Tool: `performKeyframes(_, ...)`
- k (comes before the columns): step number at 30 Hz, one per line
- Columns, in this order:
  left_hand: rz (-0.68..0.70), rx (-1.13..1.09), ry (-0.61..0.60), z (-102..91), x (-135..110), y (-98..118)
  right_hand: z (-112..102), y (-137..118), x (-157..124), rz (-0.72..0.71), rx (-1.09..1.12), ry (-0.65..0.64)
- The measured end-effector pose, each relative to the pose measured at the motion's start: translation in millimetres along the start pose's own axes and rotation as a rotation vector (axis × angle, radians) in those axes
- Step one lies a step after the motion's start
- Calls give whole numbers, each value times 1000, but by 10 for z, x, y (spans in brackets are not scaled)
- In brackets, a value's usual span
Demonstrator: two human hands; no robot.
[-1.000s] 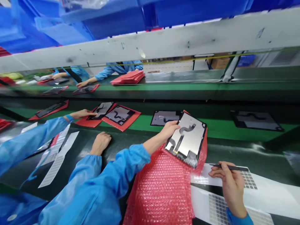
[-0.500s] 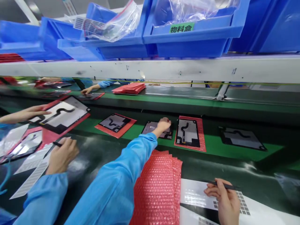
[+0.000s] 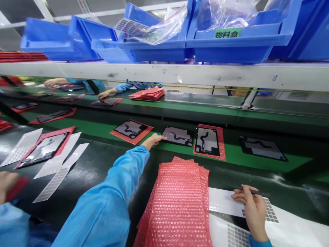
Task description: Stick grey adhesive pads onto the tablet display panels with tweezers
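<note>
Blue-sleeved left hand point(image 3: 153, 140) is reaching, fingers spread, touching a bare panel point(image 3: 178, 136) (green belt point(image 3: 239, 159)); right hand point(image 3: 250, 206) is pinching tweezers point(image 3: 253, 192).

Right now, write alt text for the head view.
The left hand reaches a bare panel on the green belt; the right hand holds a thin tool over a label sheet, beside red bubble-wrap sheets.

A dark glossy desk point(image 3: 108, 164) carries a stack of red bubble-wrap sheets point(image 3: 177, 202) and white label sheets point(image 3: 288, 226); beyond, a green conveyor belt point(image 3: 246, 161) bears flat dark panels point(image 3: 177, 135).
</note>
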State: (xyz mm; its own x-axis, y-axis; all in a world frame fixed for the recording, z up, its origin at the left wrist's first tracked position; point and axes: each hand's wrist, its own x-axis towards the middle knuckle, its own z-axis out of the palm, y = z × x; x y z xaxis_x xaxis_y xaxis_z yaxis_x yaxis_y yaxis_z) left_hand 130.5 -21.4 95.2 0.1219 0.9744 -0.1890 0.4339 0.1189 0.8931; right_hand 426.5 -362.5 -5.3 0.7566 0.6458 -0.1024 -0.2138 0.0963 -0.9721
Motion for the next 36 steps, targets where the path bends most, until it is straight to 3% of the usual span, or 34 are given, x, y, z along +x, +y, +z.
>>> performKeyframes(6,28,-263,45,-231,-91,186,-73,-50,-39,19,-68,-74)
performKeyframes(11,94,-353,-120,-424,-529,279,-206,-189,-46,0,-118,-100)
performKeyframes(16,46,-265,-376,-230,-1169,-39,-467,-335,44,47,-253,-143)
performKeyframes(20,7,-136,-510,-19,-1475,-430,-650,-378,170,73,-360,-160)
performKeyframes(22,26,-60,-491,45,-1531,-578,-709,-379,228,82,-402,-172)
performKeyframes(25,99,33,-348,86,-1561,-701,-778,-363,270,103,-459,-211)
performKeyframes(28,276,212,-243,105,-1581,-761,-838,-332,254,116,-503,-254)
performKeyframes(32,540,418,-274,185,-1604,-881,-902,-287,224,112,-543,-283)
performKeyframes(36,547,418,-270,261,-1633,-1007,-934,-265,233,113,-565,-309)
